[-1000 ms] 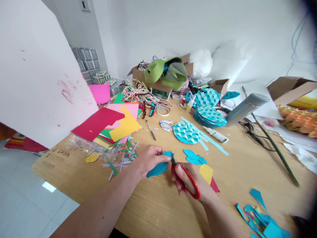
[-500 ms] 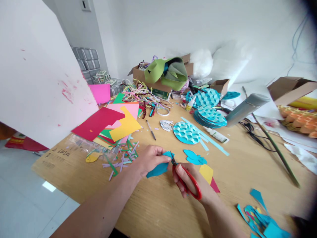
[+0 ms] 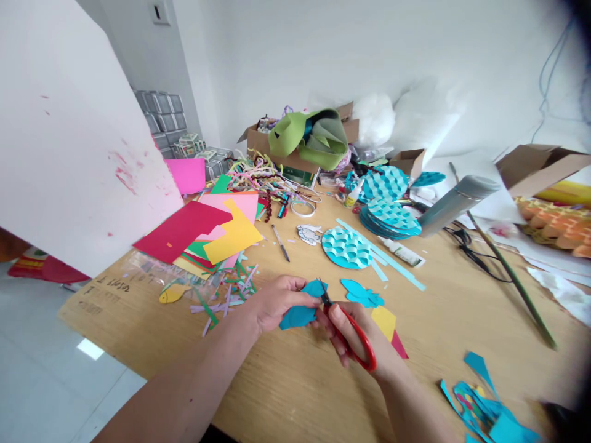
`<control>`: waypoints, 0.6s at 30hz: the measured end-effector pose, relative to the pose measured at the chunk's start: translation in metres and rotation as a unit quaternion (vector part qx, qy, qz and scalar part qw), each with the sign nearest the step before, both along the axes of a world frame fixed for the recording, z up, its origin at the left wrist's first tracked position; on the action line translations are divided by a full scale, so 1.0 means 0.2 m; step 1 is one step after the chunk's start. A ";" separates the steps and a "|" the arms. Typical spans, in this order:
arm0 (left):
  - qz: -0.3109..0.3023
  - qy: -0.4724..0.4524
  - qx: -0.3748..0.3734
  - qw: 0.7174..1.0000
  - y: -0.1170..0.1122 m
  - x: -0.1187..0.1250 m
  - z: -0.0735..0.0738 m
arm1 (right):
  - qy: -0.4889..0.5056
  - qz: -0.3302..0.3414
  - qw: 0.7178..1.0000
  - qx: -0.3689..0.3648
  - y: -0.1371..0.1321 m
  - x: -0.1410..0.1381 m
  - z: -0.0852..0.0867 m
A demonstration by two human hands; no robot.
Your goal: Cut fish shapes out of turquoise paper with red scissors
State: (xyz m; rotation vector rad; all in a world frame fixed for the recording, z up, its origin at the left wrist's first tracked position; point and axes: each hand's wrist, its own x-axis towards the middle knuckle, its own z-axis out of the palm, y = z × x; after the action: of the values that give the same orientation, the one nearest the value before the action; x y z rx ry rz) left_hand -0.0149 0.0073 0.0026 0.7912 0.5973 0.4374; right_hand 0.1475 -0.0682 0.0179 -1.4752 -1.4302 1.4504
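Note:
Between the thumb and fingers of my left hand [image 3: 284, 299] is a piece of blue paper [image 3: 298, 317], with a rounded edge showing. My right hand [image 3: 344, 329] is closed around red-handled scissors [image 3: 367, 347], whose dark blades point up and left against the paper's right edge. Some fingertips of the right hand are close under the paper; whether they touch it I cannot tell. Just beyond the right hand lies a blue paper fish cut-out [image 3: 362, 293]. Beside the right wrist are a yellow paper piece [image 3: 384, 322] and a dark red scrap [image 3: 399, 346].
Coloured paper sheets [image 3: 184, 227] and thin paper strips lie at left, near a yellow paper fish [image 3: 173, 293]. A round blue disc [image 3: 347, 248], a pen [image 3: 281, 243] and a glue bottle [image 3: 401, 251] lie ahead. Blue offcuts [image 3: 489, 409] sit front right; a bamboo stick [image 3: 508, 277] lies at right.
The blue paper has been turned a little in my left hand, and its lower left tip has shifted right. The scissors stay at its edge, almost in the same place.

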 end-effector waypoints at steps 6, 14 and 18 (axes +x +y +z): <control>-0.025 -0.041 -0.032 0.998 0.02 -0.03 0.01 | 0.005 -0.069 0.998 0.010 0.00 -0.02 -0.02; -0.125 -0.208 0.001 0.970 0.04 -0.06 -0.02 | 0.103 -0.187 0.976 0.034 0.03 -0.02 -0.08; -0.054 -0.187 0.104 0.975 -0.01 -0.02 0.01 | 0.150 -0.225 0.962 0.049 0.03 -0.07 -0.09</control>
State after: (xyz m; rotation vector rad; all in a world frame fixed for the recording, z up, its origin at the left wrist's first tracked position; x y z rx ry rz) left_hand -0.0188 0.0056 0.0043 0.9077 0.1571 0.5387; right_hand 0.1329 -0.0625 -0.0005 -1.3411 -0.8967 1.2312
